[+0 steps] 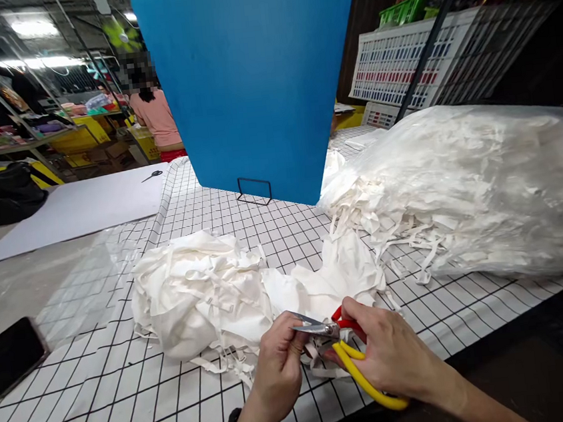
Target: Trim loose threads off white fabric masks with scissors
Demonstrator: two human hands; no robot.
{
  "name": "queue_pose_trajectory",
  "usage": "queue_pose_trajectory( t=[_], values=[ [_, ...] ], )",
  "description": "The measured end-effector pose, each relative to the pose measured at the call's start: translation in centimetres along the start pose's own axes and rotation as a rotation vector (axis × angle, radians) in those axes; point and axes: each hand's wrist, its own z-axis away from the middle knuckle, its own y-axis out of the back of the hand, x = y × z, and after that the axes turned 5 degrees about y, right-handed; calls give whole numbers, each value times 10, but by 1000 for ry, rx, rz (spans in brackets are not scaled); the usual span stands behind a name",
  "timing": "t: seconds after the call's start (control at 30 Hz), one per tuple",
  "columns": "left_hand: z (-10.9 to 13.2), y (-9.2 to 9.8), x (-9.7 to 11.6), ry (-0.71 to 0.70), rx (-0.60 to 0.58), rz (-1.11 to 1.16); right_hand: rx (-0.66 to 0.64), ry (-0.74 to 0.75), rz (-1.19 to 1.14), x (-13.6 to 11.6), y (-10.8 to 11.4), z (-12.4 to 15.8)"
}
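Plainly, the left fingers (pixel 287 323) pinch limp white cloth (pixel 314 289) while the right fingers (pixel 356 312) clamp looped, red-and-yellow-handled metal scissors (pixel 329 330).

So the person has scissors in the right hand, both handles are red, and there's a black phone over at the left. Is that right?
Not quite: the handles don't match. In the head view, the scissors in the right hand have one red handle and one yellow handle. The black phone is indeed at the left.
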Motion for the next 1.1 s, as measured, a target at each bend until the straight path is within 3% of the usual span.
queue_pose_trajectory(
  t=[0.63,0.8,0.87,0.97,1.03,1.1],
  values=[
    [-1,-3,3,61,-31,56,3,16,-69,8,-3,0],
    [-4,-2,-2,74,-5,62,-58,-84,-417,30,0,1],
    [-13,7,1,63,25,65,-16,-143,-566,45,1,1],
    [-38,42,19,19,216,67,138,-218,-690,69,2,4],
    [-58,78,40,-47,489,46,263,-277,-735,85,2,5],
    [-76,118,58,-226,783,11,371,-350,-737,101,1,7]
  ],
)
